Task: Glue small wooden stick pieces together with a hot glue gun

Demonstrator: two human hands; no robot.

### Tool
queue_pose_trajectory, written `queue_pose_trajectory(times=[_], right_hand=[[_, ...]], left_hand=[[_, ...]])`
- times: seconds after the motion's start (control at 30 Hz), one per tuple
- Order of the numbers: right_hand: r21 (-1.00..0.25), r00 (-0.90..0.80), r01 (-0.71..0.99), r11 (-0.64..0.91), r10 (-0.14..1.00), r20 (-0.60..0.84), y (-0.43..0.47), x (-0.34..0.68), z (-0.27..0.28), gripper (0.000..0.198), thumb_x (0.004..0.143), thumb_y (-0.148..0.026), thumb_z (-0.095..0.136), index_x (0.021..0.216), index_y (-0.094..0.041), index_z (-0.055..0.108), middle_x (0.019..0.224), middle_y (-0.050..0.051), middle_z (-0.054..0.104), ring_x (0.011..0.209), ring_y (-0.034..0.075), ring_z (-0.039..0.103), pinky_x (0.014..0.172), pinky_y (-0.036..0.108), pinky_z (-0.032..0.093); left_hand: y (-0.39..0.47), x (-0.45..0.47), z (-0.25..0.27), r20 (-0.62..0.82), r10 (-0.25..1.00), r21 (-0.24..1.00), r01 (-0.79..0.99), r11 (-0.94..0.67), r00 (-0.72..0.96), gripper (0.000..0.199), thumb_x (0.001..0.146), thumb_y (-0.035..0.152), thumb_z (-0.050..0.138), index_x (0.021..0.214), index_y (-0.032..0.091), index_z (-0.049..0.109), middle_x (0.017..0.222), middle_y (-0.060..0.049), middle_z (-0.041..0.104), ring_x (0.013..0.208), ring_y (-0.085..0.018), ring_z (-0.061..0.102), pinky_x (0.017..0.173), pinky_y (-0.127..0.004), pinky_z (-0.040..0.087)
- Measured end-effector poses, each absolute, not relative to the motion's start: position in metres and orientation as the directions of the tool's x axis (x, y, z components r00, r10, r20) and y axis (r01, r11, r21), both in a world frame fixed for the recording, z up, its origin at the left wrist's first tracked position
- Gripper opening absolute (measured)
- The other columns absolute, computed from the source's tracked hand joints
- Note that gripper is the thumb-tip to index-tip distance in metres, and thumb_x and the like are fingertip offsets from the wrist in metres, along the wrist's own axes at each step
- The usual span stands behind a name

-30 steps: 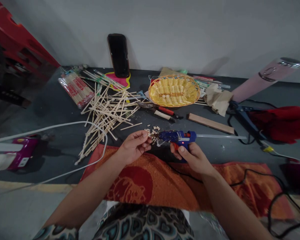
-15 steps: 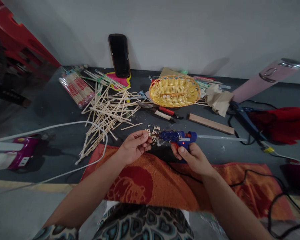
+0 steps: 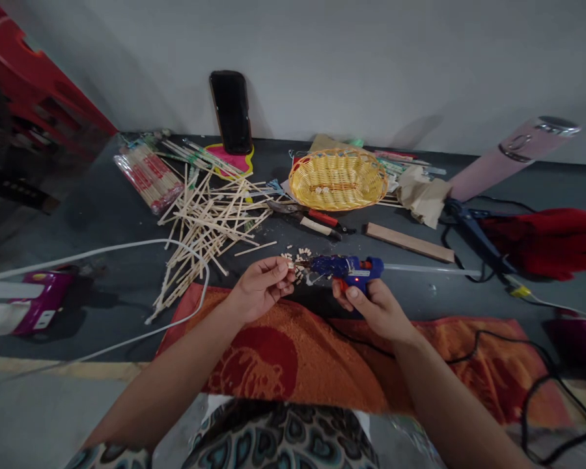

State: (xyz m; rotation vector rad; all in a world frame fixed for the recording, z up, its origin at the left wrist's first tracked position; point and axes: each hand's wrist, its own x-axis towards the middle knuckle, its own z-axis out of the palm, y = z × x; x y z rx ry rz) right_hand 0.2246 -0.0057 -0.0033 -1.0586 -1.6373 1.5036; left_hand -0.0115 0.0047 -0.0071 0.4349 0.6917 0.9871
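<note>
One left hand (image 3: 264, 288): pinched, contents unclear
One right hand (image 3: 378, 309): gripping glue gun (image 3: 342, 266)
Gluing: likely step; steadiness needed

Right hand (image 3: 375, 305) is wrapped round the grip of the glue gun (image 3: 364, 273), thumb lying on the near side of it. Left hand (image 3: 264, 286) sits just off the gun's tip, thumb and index pinched together, too small to tell what's between them, other fingers curled. Left forearm (image 3: 176, 374) and right forearm (image 3: 442, 384) both angle in from the near side of the gun.
</note>
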Motion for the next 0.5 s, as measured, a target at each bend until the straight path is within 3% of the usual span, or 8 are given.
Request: queue_pose_trajectory(times=[0.27, 0.5], right_hand=[[-0.995, -0.440, 0.100, -0.014, 0.896, -0.057, -0.005, 0.224, -0.004, 0.037, 0.090, -0.051, 0.048, 0.092, -0.016, 0.060, 0.068, 0.001, 0.050, 0.060, 0.012, 0.043, 0.058, 0.026, 0.035], [-0.970, -0.297, -0.126, -0.210, 0.941, -0.165, 0.002, 0.239, 0.006, 0.039, 0.090, -0.054, 0.046, 0.095, -0.017, 0.057, 0.066, 0.001, 0.057, 0.055, 0.012, 0.051, 0.052, 0.024, 0.039]], left_hand=[[0.004, -0.010, -0.007, -0.330, 0.865, 0.643, -0.581, 0.499, 0.378, 0.019, 0.072, 0.026, 0.074, 0.073, 0.011, 0.063, 0.068, -0.003, 0.059, 0.054, -0.005, 0.042, 0.056, -0.022, 0.037], [0.004, -0.011, -0.012, -0.285, 0.883, 0.678, -0.573, 0.460, 0.373, 0.016, 0.078, 0.024, 0.069, 0.073, 0.011, 0.062, 0.068, -0.002, 0.056, 0.055, -0.005, 0.040, 0.055, -0.021, 0.036]])
